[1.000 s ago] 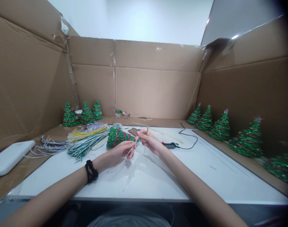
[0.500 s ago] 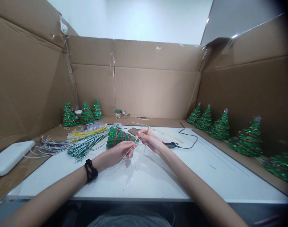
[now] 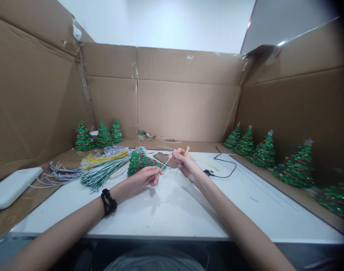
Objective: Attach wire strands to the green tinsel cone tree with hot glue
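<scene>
My left hand (image 3: 147,177) is closed in a pinch on a thin pale wire (image 3: 160,169) that runs up and right to my right hand (image 3: 185,163). That hand is closed on the wire's other end and also grips a small tool with a wooden handle (image 3: 186,151) and a thin metal point. Just behind my hands a green beaded Christmas tree (image 3: 140,162) lies on its side on the white tabletop (image 3: 172,210). A black band sits on my left wrist.
A bundle of green, white and yellow wires (image 3: 104,167) lies left of the tree. Finished small trees stand at the back left (image 3: 98,135) and along the right (image 3: 263,150). A black corded tool (image 3: 209,173) and a white box (image 3: 11,186) lie nearby. Cardboard walls (image 3: 185,105) enclose the table.
My right hand has moved up and to the right, drawing the wire out longer and tauter between the hands. The left hand stayed roughly in place.
</scene>
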Action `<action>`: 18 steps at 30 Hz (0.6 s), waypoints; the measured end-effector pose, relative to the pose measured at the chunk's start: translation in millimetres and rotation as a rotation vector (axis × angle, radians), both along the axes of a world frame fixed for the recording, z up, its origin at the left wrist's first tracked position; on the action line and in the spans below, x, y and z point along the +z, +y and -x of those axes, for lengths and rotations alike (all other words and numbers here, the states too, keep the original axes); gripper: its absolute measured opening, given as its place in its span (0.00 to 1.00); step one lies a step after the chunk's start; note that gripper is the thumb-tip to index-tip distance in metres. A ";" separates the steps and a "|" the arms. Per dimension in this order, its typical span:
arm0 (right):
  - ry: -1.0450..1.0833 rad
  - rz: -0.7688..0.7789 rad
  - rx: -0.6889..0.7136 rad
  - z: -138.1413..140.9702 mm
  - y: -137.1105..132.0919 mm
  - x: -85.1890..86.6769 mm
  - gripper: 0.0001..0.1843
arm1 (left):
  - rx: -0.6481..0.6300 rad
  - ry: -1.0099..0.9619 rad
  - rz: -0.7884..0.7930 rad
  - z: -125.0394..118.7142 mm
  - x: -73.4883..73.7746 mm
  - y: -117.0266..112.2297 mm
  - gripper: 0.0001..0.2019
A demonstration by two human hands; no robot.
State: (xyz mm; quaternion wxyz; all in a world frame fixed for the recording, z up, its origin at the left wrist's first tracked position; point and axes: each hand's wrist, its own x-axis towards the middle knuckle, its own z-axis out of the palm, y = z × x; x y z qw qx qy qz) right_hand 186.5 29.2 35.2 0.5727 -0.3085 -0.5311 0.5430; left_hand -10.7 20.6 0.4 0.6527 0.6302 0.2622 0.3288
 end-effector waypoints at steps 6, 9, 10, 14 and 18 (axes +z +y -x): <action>0.033 -0.082 -0.094 -9.7 0.2 8.4 0.21 | -0.026 0.039 0.018 -2.6 -0.8 -2.7 0.16; -0.015 -0.118 -0.150 -10.1 0.2 12.0 0.18 | 0.002 0.081 0.012 -4.3 0.9 -5.7 0.17; -0.036 -0.131 -0.192 -9.8 1.1 12.3 0.19 | 0.016 0.097 0.004 -4.8 0.9 -6.0 0.17; -0.109 -0.234 -0.511 -7.9 7.2 7.1 0.21 | 0.069 0.170 -0.019 -6.9 -5.7 -1.3 0.15; -0.252 -0.531 -0.779 -5.1 5.6 -2.4 0.09 | 0.101 0.226 -0.079 -8.2 -17.9 7.2 0.15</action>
